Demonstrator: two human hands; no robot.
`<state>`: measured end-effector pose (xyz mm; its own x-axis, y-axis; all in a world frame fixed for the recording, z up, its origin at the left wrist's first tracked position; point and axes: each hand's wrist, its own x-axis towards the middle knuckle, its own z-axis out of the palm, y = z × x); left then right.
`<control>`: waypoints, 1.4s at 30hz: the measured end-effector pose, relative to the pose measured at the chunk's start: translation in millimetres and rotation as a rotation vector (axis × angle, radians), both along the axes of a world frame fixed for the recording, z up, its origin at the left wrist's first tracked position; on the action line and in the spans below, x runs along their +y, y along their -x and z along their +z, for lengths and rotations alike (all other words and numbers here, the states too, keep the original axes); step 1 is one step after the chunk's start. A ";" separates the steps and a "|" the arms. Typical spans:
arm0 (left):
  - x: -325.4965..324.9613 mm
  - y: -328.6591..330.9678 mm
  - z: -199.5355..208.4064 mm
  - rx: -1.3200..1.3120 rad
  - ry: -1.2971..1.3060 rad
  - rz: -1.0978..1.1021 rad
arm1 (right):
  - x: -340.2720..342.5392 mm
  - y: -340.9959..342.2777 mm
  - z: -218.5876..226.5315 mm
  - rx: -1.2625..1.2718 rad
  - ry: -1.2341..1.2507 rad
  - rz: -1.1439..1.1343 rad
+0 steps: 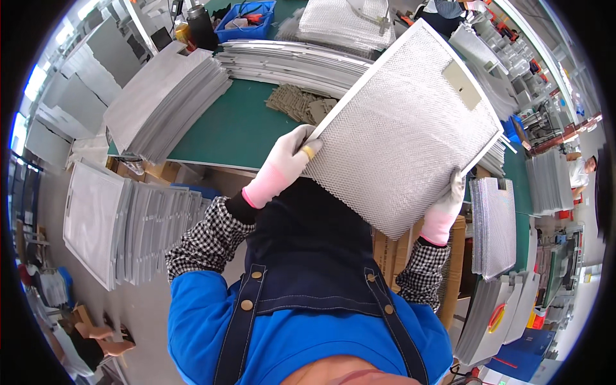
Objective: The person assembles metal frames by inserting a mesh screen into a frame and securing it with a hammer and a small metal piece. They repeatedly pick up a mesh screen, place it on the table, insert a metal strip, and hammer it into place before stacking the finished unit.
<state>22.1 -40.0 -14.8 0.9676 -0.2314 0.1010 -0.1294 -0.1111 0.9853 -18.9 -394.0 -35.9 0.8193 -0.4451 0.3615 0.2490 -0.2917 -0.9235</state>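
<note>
Partly hidden behind mesh panel [398,128], left hand [284,163] grips one edge; right hand [447,204] grips opposite edge, fingers partly obscured

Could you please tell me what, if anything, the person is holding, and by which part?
A framed mesh panel: the left hand grips its left edge, and the right hand holds its lower right edge.

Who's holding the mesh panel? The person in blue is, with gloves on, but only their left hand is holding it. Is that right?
Not quite: it isn't only the left hand. The head view shows the right hand holding the mesh panel too, by its edge. The person in blue does have gloves on.
</note>
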 end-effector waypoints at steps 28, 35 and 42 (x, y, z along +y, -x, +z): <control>-47.5 15.6 35.5 -0.349 0.331 0.554 | 2.5 -38.2 82.6 -0.191 0.124 -0.123; -85.2 86.1 -95.6 -0.205 -0.002 -0.183 | -22.1 -71.4 159.0 0.396 0.332 0.483; 30.1 80.1 0.8 -0.131 -0.841 -0.682 | 73.6 -86.1 46.6 0.699 0.419 1.096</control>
